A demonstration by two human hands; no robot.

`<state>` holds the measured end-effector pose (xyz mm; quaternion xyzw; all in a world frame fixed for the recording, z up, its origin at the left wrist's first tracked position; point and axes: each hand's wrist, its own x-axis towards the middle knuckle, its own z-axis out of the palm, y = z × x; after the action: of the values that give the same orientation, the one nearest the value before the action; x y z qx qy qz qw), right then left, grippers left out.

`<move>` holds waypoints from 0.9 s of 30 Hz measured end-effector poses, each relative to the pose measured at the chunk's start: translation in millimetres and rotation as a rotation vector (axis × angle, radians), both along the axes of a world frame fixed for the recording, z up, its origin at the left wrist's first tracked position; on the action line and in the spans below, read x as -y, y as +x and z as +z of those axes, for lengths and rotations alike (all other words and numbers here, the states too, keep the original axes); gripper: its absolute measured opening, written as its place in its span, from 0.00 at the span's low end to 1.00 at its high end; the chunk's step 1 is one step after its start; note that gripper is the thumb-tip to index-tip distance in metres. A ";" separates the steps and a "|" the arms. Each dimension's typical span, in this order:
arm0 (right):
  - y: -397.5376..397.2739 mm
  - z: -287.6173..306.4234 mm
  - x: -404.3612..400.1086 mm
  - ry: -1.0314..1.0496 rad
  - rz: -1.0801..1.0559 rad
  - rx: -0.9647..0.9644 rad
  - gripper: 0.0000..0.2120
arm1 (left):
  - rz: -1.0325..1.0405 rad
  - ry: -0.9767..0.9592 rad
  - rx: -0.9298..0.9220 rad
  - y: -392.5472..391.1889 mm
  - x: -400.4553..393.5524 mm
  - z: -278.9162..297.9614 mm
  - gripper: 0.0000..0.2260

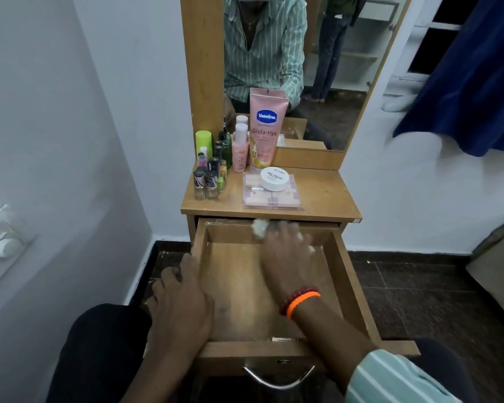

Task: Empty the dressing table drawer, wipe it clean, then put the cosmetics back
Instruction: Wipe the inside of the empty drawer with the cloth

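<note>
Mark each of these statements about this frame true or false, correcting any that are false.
1. The drawer is pulled open and holds no cosmetics. True.
2. The right hand presses a pale cloth near the drawer's back wall. True.
3. The left hand is lifting the Vaseline tube. False: it rests on the drawer's left side; the tube stands on the tabletop.
4. The nail polish bottles lie inside the drawer. False: they stand upright at the tabletop's left.
5. A white round jar sits on a clear flat box. True.
</note>
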<state>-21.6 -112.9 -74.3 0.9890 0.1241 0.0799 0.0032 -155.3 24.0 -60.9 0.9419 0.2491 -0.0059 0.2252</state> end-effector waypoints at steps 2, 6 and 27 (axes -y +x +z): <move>-11.4 -0.1 -37.5 0.041 0.123 0.016 0.24 | 0.026 -0.038 -0.004 1.2 -0.2 3.3 0.30; -16.5 3.0 -76.0 0.043 0.257 0.021 0.22 | 0.088 -0.152 0.065 5.2 -11.0 -0.6 0.26; -1.6 9.4 -63.4 0.106 0.271 -0.042 0.19 | 0.377 -0.493 0.466 -1.9 -28.5 -10.9 0.32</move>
<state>-23.2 -49.5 -64.9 0.9635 0.2519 0.0655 -0.0623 -157.2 52.6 -71.8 0.7734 0.3510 0.1898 0.4927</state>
